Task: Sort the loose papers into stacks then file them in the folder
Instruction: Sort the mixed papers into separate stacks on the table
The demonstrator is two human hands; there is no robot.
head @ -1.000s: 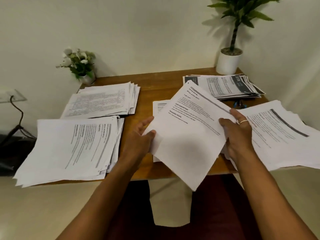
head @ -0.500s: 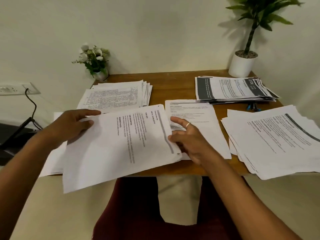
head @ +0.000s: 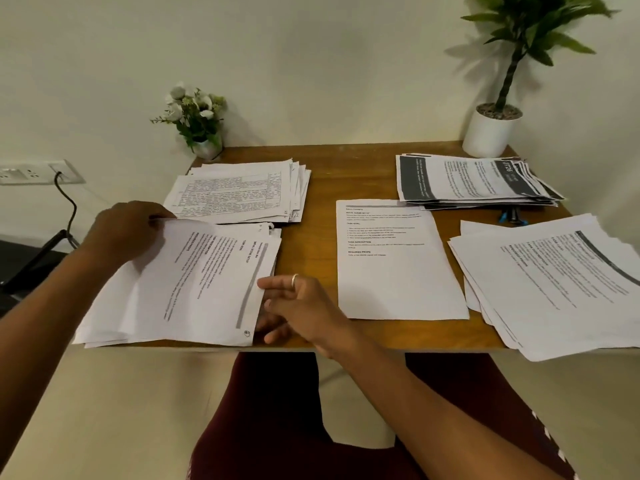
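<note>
A printed sheet point(head: 207, 282) lies on top of the near-left paper stack point(head: 104, 327) on the wooden table point(head: 318, 216). My left hand point(head: 121, 233) pinches that sheet's far left corner. My right hand point(head: 294, 306) holds its right edge, thumb on top and fingers underneath. Other piles: a far-left stack point(head: 242, 192) with table print, a single sheet point(head: 394, 265) in the middle, a dark-banded stack point(head: 471, 181) at the far right, and a loose near-right stack point(head: 554, 282) overhanging the edge. No folder is in view.
A small flower pot point(head: 197, 123) stands at the table's back left and a white potted plant point(head: 491, 129) at the back right. A blue-black object point(head: 512, 216) pokes out below the dark-banded stack. A wall socket with a black cable point(head: 65, 199) is at left.
Both hands carried the sheet from the table's middle over to the near-left stack and lowered it there; the camera turned left with it.
</note>
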